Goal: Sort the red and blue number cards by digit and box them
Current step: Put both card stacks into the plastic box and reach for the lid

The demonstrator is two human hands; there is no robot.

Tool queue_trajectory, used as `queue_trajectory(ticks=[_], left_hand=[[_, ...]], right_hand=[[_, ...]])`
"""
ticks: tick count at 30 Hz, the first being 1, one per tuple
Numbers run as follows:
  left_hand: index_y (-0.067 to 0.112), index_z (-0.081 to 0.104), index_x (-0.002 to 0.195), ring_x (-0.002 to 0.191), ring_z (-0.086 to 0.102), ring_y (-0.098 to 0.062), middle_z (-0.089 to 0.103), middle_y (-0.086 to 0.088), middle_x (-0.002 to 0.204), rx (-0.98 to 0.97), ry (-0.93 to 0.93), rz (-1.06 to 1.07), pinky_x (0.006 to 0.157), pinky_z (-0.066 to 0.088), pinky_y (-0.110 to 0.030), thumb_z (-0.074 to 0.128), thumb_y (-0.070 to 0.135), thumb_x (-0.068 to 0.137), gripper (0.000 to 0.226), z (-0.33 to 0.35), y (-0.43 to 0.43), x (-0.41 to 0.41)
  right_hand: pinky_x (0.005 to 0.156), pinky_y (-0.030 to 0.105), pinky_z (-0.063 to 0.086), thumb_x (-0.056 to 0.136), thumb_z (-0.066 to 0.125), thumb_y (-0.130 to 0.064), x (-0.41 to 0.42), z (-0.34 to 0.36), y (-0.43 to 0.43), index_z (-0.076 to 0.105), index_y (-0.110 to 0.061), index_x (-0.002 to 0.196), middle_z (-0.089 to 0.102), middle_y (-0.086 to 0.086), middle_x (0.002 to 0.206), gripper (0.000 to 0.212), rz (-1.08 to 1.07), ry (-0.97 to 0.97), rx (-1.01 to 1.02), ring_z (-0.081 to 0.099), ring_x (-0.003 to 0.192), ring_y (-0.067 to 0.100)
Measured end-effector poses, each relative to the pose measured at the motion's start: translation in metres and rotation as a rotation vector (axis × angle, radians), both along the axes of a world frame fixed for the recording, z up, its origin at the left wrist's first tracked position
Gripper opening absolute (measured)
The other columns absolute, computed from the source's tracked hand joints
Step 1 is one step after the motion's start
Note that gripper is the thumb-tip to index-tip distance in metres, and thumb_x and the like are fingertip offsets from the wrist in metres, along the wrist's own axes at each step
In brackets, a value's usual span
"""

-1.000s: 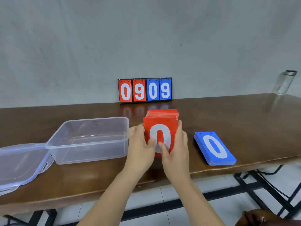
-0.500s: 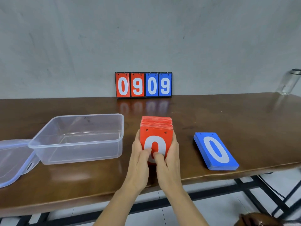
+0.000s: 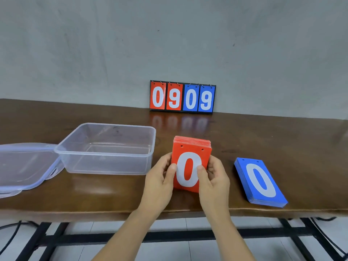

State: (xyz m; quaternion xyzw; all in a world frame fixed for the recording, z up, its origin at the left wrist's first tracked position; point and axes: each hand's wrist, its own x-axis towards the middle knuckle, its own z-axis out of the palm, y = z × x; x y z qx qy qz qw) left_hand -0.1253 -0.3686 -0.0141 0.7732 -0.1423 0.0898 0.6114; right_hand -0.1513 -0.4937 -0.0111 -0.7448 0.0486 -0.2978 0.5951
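Both curled round the red card stack point(image 3: 188, 173) in the lower middle of the frame: left grip point(image 3: 160, 178) clamped on its left edge, thumb point(image 3: 170, 169) laid on the front face at the rim of the white 0; right grip point(image 3: 215, 178) clamped on its right edge, thumb pressed on the other side of the same digit. Stack held tilted up, front face toward the camera, 2 small punched holes near the top edge, many card edges showing behind the top card. Contact between lower edge and counter point(image 3: 282, 140): cannot tell. To the right of the right grip and apart from it, a blue card stack point(image 3: 260, 182) flat on the counter near the front edge, top card also a white 0, 2 holes at the far end. Just beside the left grip, toward the left of the frame, a clear plastic box point(image 3: 105, 165), lid off. Tucked against the box's left corner, a clear lid point(image 3: 24, 166) lying at the left edge of the frame. Farther back, in the centre of the frame, a small flip scoreboard point(image 3: 182, 97) upright against the grey wall point(image 3: 169, 34), reading 0 9 in red and 0 9 in blue, faintly mirrored in the glossy brown top. Below the counter, a black metal frame point(image 3: 169, 237) over pale floor tiles point(image 3: 169, 250)
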Motion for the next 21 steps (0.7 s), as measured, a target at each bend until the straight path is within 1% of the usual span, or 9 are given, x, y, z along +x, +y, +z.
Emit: queue_trajectory(ticks=[4, 6, 8, 10, 13, 15, 17, 19, 21], left_hand=[[0.055, 0.045, 0.116, 0.105, 0.056, 0.016, 0.059, 0.034, 0.111, -0.006, -0.017, -0.035, 0.079, 0.047, -0.005, 0.049, 0.04, 0.091, 0.03, 0.01, 0.014, -0.009], [0.057, 0.044, 0.117, 0.105, 0.057, 0.015, 0.06, 0.035, 0.11, -0.015, -0.029, -0.055, 0.077, 0.048, -0.006, 0.051, 0.042, 0.09, 0.032, 0.022, 0.026, -0.012], [0.057, 0.044, 0.117, 0.104, 0.057, 0.014, 0.06, 0.035, 0.109, -0.013, -0.045, -0.07, 0.075, 0.048, -0.006, 0.052, 0.042, 0.09, 0.033, 0.039, 0.039, -0.014], [0.055, 0.046, 0.116, 0.101, 0.059, 0.014, 0.061, 0.037, 0.105, -0.026, -0.058, -0.086, 0.073, 0.048, -0.006, 0.054, 0.041, 0.088, 0.032, 0.059, 0.054, -0.013], [0.051, 0.052, 0.109, 0.094, 0.063, 0.012, 0.065, 0.038, 0.094, -0.106, -0.054, -0.113, 0.071, 0.052, -0.01, 0.057, 0.041, 0.079, 0.032, 0.086, 0.08, -0.005], [0.047, 0.054, 0.109, 0.092, 0.066, 0.007, 0.068, 0.033, 0.094, -0.146, -0.04, -0.132, 0.072, 0.055, -0.015, 0.059, 0.039, 0.076, 0.034, 0.1, 0.099, 0.004], [0.043, 0.056, 0.114, 0.094, 0.069, -0.003, 0.071, 0.022, 0.1, -0.169, -0.009, -0.163, 0.077, 0.058, -0.026, 0.061, 0.036, 0.076, 0.039, 0.109, 0.12, 0.014], [0.036, 0.058, 0.121, 0.098, 0.07, -0.013, 0.073, 0.01, 0.105, -0.183, 0.022, -0.191, 0.084, 0.058, -0.039, 0.063, 0.034, 0.078, 0.043, 0.113, 0.143, 0.026], [0.032, 0.058, 0.124, 0.096, 0.071, -0.018, 0.074, 0.003, 0.101, -0.183, 0.038, -0.206, 0.085, 0.057, -0.042, 0.062, 0.031, 0.08, 0.044, 0.115, 0.166, 0.039]], right_hand=[[0.066, 0.01, 0.052, 0.091, 0.062, -0.027, -0.01, 0.015, -0.006, 0.057, -0.04, 0.103, 0.068, -0.019, 0.098, 0.018, 0.11, 0.022, -0.017, 0.066, 0.095, 0.001], [0.067, 0.011, 0.052, 0.089, 0.063, -0.023, -0.014, 0.03, -0.004, 0.058, -0.04, 0.099, 0.07, -0.022, 0.093, 0.02, 0.16, -0.007, -0.039, 0.066, 0.092, -0.002], [0.066, 0.01, 0.052, 0.087, 0.065, -0.023, -0.014, 0.049, 0.0, 0.058, -0.041, 0.098, 0.07, -0.026, 0.09, 0.023, 0.203, -0.03, -0.057, 0.066, 0.09, -0.005], [0.067, 0.011, 0.053, 0.082, 0.066, -0.027, -0.011, 0.069, 0.008, 0.058, -0.042, 0.099, 0.07, -0.025, 0.088, 0.023, 0.236, -0.043, -0.068, 0.066, 0.089, -0.005], [0.069, 0.013, 0.054, 0.074, 0.066, -0.035, 0.002, 0.095, 0.024, 0.059, -0.04, 0.099, 0.069, -0.024, 0.093, 0.027, 0.296, -0.04, -0.046, 0.067, 0.089, -0.004], [0.07, 0.016, 0.056, 0.075, 0.067, -0.033, 0.013, 0.108, 0.039, 0.061, -0.036, 0.104, 0.07, -0.02, 0.097, 0.029, 0.327, -0.026, -0.03, 0.068, 0.089, -0.002], [0.071, 0.019, 0.057, 0.08, 0.069, -0.026, 0.025, 0.117, 0.055, 0.063, -0.031, 0.108, 0.071, -0.015, 0.098, 0.028, 0.353, 0.006, -0.012, 0.069, 0.089, 0.002], [0.067, 0.019, 0.057, 0.084, 0.069, -0.019, 0.038, 0.124, 0.073, 0.064, -0.027, 0.104, 0.073, -0.013, 0.094, 0.022, 0.388, 0.038, 0.025, 0.07, 0.088, 0.004], [0.063, 0.017, 0.055, 0.085, 0.068, -0.016, 0.052, 0.128, 0.091, 0.065, -0.026, 0.099, 0.074, -0.014, 0.09, 0.017, 0.423, 0.08, 0.062, 0.071, 0.085, 0.005]])
